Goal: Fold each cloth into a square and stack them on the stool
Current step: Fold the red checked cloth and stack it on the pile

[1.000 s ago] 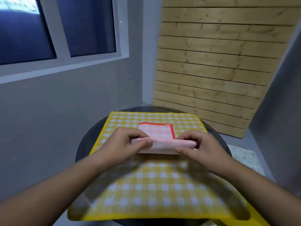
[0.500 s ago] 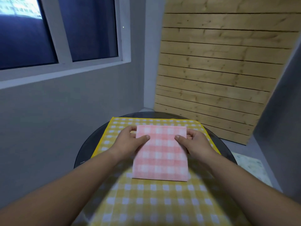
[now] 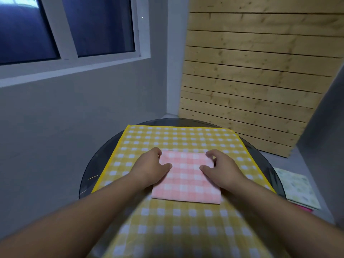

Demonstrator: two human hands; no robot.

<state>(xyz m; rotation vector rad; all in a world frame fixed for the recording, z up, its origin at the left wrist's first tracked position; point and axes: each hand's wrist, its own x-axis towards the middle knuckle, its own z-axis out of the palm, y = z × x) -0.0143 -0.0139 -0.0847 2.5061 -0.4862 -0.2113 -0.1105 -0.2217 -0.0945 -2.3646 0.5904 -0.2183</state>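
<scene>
So the pink cloth (image 3: 186, 181) is folded down to something close to a square. It's lying flat on the yellow checked cloth (image 3: 182, 138), which is spread open over the round glass bench (image 3: 93, 172). My left grip (image 3: 150, 168) has the far-left side of it and my right grip (image 3: 221, 168) has the far-right side. Each has the thumb lying on top and the fingers curled round the edge, so both are pinching the pink cloth. I can't see whether the fingertips are properly tucked under all the layers, the cloth hides that.

I reckon the step here is the lift and carry over to the stack. Off the bench to my right there's a pale patterned cloth (image 3: 296, 189) lying flat and lower down, with a pink edge peeking out beneath it. That's probably the pile, though the stool itself isn't showing.

Tips for doing this bit well:
- Get the fingers under every layer before lifting, or the bottom fold drops open.
- Lift both sides level and at the same time, with a little outward tension so the middle doesn't sag.
- Don't drag it, or the yellow one underneath will bunch up and make the next fold harder.
- Set it down square on the pile, near edge first, then let go.
</scene>
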